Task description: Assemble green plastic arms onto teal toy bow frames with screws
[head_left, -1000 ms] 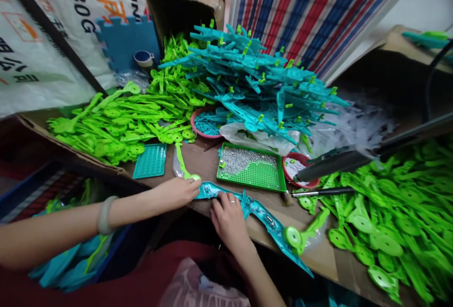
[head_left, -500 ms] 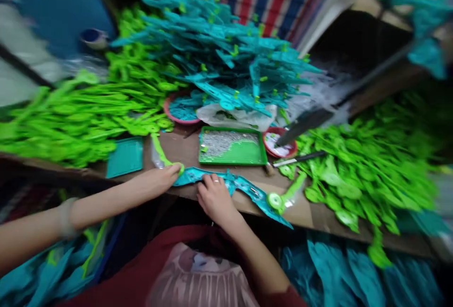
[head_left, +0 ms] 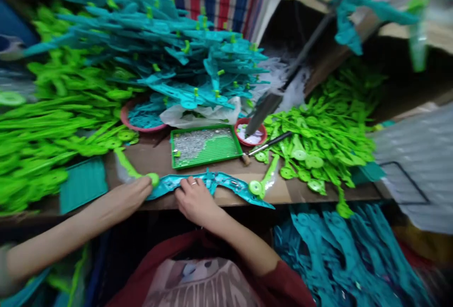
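A person's two hands at work on a blue bow-shaped piece (head_left: 211,185), which lies along the near edge of a brown table (head_left: 155,153), directly beneath the right hand and reaching past it to the right. The left hand (head_left: 136,193) has thumb and fingers drawn together, pinching the round end of a green arm (head_left: 126,163) at the left tip of the bow-shaped piece; the arm's narrow part extends away from that hand. The right hand (head_left: 195,201), a ring (head_left: 194,183) on one finger, lies with bent fingers over the middle of the bow-shaped piece; whether its hidden thumb grips from below cannot be told. Right of this hand, a second green arm (head_left: 268,177) rests with its disc on the piece's other end. Just beyond the right hand stands a green tray (head_left: 224,149), partly covered by small metal bits (head_left: 193,143); beside it, farther right, are a red bowl (head_left: 264,133) of white pieces and a black-handled tool (head_left: 268,144). A pink bowl (head_left: 124,117) of small blue parts sits beyond the left hand, while a ridged teal sheet (head_left: 83,183) lies to that hand's left. Green parts are heaped left of the left hand (head_left: 53,123) and beyond the right hand to its right (head_left: 322,142); a tall blue pile (head_left: 159,52) rises beyond both hands.
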Demonstrator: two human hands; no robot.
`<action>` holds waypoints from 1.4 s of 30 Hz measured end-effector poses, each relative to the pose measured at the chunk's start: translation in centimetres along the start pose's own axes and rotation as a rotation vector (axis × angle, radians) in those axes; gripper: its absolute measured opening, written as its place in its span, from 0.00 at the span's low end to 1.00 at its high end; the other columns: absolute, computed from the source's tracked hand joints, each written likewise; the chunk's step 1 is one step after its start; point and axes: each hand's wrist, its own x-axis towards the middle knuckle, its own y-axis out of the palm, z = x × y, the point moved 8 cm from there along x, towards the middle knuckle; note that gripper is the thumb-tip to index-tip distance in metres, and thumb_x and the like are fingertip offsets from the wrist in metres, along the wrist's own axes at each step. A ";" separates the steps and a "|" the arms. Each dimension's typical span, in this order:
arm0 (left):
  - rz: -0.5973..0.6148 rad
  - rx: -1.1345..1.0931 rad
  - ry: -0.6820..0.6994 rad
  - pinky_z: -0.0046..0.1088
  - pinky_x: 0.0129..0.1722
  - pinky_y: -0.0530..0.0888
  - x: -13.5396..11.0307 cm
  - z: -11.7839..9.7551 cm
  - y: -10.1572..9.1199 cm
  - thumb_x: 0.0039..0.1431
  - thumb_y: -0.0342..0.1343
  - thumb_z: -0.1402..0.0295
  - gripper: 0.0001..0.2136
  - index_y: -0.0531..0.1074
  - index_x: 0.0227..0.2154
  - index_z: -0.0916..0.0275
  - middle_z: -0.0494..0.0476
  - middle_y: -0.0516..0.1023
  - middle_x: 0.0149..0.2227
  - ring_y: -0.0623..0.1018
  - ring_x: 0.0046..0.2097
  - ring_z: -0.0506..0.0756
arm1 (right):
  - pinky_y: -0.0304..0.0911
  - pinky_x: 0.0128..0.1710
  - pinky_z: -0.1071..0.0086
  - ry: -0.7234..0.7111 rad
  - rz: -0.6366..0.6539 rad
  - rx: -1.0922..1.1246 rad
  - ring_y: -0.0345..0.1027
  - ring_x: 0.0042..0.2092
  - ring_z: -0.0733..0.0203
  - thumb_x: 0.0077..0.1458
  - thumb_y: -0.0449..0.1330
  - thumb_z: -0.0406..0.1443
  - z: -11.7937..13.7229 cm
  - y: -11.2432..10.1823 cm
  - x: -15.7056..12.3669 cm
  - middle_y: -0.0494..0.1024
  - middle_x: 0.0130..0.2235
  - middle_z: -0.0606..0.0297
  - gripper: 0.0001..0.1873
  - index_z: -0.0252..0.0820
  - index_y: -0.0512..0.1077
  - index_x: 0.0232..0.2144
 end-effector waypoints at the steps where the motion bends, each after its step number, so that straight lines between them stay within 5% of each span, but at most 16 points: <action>1: -0.009 0.010 0.034 0.43 0.46 0.76 -0.1 0.6 0.5 0.58 0.39 0.83 0.22 0.75 0.42 0.60 0.63 0.77 0.40 0.79 0.45 0.64 | 0.62 0.45 0.58 -0.013 -0.008 -0.001 0.62 0.49 0.49 0.65 0.54 0.36 0.1 -0.1 0.0 0.71 0.45 0.55 0.07 0.38 0.70 0.40; 6: 0.058 0.048 0.180 0.41 0.49 0.76 0.0 0.9 0.9 0.57 0.39 0.84 0.25 0.75 0.47 0.58 0.62 0.77 0.48 0.79 0.48 0.62 | 0.63 0.46 0.59 0.006 -0.030 -0.018 0.63 0.49 0.50 0.66 0.53 0.36 -0.5 0.0 -0.2 0.70 0.45 0.56 0.08 0.38 0.70 0.40; 13: 0.108 0.029 -0.144 0.37 0.45 0.76 1.5 -0.9 -1.5 0.58 0.39 0.84 0.21 0.73 0.45 0.64 0.65 0.74 0.44 0.78 0.46 0.61 | 0.63 0.46 0.57 -0.010 -0.036 -0.003 0.62 0.48 0.49 0.64 0.55 0.35 -0.2 0.6 -0.2 0.71 0.46 0.55 0.07 0.38 0.71 0.40; 19: 0.149 -0.115 -0.210 0.30 0.37 0.74 1.9 0.2 -1.5 0.66 0.46 0.74 0.08 0.71 0.38 0.64 0.58 0.71 0.38 0.75 0.33 0.54 | 0.61 0.47 0.56 -0.003 -0.012 0.015 0.61 0.48 0.48 0.63 0.58 0.35 -0.2 0.8 -0.3 0.71 0.48 0.51 0.07 0.38 0.71 0.42; 28: 0.040 -0.214 -0.114 0.38 0.51 0.74 0.6 -1.0 -2.6 0.69 0.42 0.73 0.12 0.72 0.41 0.63 0.64 0.72 0.47 0.75 0.48 0.58 | 0.61 0.47 0.56 -0.029 -0.010 -0.003 0.61 0.48 0.47 0.63 0.57 0.35 0.1 0.8 -0.2 0.71 0.44 0.53 0.06 0.38 0.72 0.40; 32: -0.130 -0.288 -0.271 0.46 0.59 0.70 -0.8 0.1 -3.9 0.69 0.49 0.65 0.11 0.68 0.49 0.63 0.67 0.67 0.56 0.69 0.60 0.62 | 0.62 0.45 0.57 -0.008 0.019 0.044 0.62 0.48 0.47 0.62 0.59 0.36 -0.3 0.4 -0.2 0.72 0.44 0.54 0.05 0.39 0.72 0.38; 35: -0.336 -0.593 -0.625 0.53 0.62 0.67 -3.2 2.3 -3.2 0.62 0.58 0.59 0.23 0.63 0.56 0.62 0.69 0.62 0.61 0.66 0.64 0.66 | 0.63 0.44 0.60 0.023 -0.012 0.142 0.62 0.47 0.50 0.64 0.58 0.35 -0.7 -0.4 0.6 0.72 0.46 0.54 0.04 0.40 0.72 0.39; 38: -0.396 -0.878 -0.884 0.49 0.51 0.77 -4.7 3.8 -0.2 0.60 0.57 0.53 0.28 0.59 0.57 0.62 0.67 0.68 0.55 0.77 0.52 0.62 | 0.63 0.44 0.62 -0.013 -0.036 0.187 0.63 0.46 0.53 0.65 0.54 0.32 -0.1 -1.2 2.7 0.72 0.46 0.55 0.06 0.40 0.72 0.41; 42: -0.405 -1.035 -0.949 0.41 0.42 0.79 -4.6 4.6 1.9 0.57 0.58 0.53 0.28 0.57 0.55 0.62 0.56 0.76 0.41 0.81 0.39 0.57 | 0.62 0.41 0.62 -0.112 0.019 0.100 0.63 0.44 0.52 0.66 0.53 0.32 2.0 -1.0 6.0 0.71 0.40 0.56 0.08 0.39 0.72 0.37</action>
